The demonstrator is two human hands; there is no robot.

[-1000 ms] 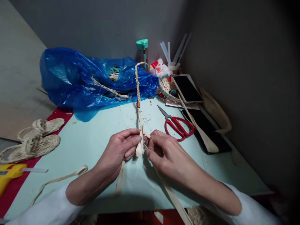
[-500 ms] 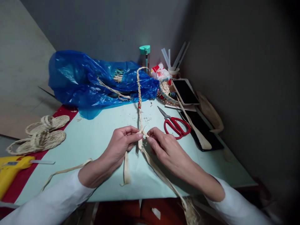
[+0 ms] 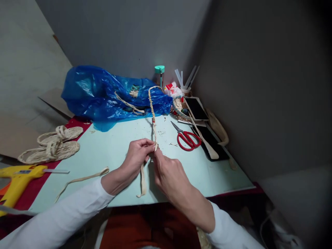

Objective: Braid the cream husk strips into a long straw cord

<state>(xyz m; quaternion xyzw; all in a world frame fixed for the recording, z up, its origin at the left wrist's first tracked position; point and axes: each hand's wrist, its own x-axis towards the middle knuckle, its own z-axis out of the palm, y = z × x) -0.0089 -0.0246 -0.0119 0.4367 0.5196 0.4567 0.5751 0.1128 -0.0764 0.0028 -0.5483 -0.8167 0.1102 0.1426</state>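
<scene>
A braided cord [image 3: 152, 103] of pale plant fibre runs from the blue bag down to my hands, with a small red mark partway along it. My left hand [image 3: 140, 154] pinches the cord's near end between thumb and fingers. Right beside it, my right hand [image 3: 167, 169] closes on the same end, its fingertips partly hidden behind the hand. A flat loose strip [image 3: 142, 181] hangs below my left hand onto the pale green table surface.
Red-handled scissors [image 3: 188, 140] lie right of the cord. Behind are a blue plastic bag [image 3: 90, 97], a green-lidded jar [image 3: 159, 74] and a phone [image 3: 196, 109]. Woven sandals [image 3: 55, 147] and a yellow glue gun [image 3: 24, 180] sit left; another strip [image 3: 83, 179] lies nearby.
My right hand has moved left and turned inward against my left hand at the cord. The long strip that trailed to the lower right is now out of sight. The whole view has shifted slightly.
</scene>
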